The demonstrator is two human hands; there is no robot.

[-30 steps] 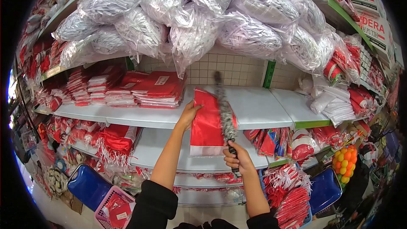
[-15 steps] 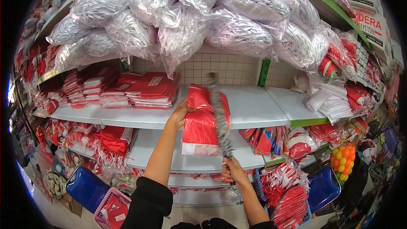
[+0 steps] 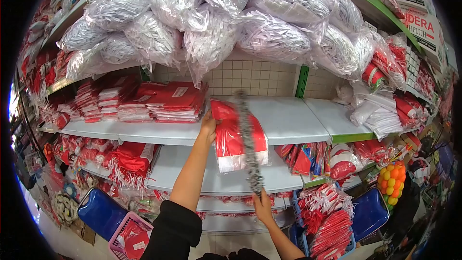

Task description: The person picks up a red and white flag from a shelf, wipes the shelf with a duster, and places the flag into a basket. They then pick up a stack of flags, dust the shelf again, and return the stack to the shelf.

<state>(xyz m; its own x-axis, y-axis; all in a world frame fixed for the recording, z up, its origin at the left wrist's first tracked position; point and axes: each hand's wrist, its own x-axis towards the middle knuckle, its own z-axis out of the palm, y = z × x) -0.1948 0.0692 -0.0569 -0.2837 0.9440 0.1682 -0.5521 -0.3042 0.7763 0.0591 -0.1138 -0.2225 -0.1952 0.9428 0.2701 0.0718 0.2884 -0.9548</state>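
Both my hands are full. Just right of the stacked red flag packets [image 3: 175, 102], my left hand [image 3: 208, 127] pinches the edge of a bagged red-and-white flag [image 3: 228, 139], held tilted at the front of the white shelf [image 3: 293, 120]. Lower down, my right hand [image 3: 263, 205] is clenched round the handle of a grey duster [image 3: 248, 139], which lies blurred across the bag.
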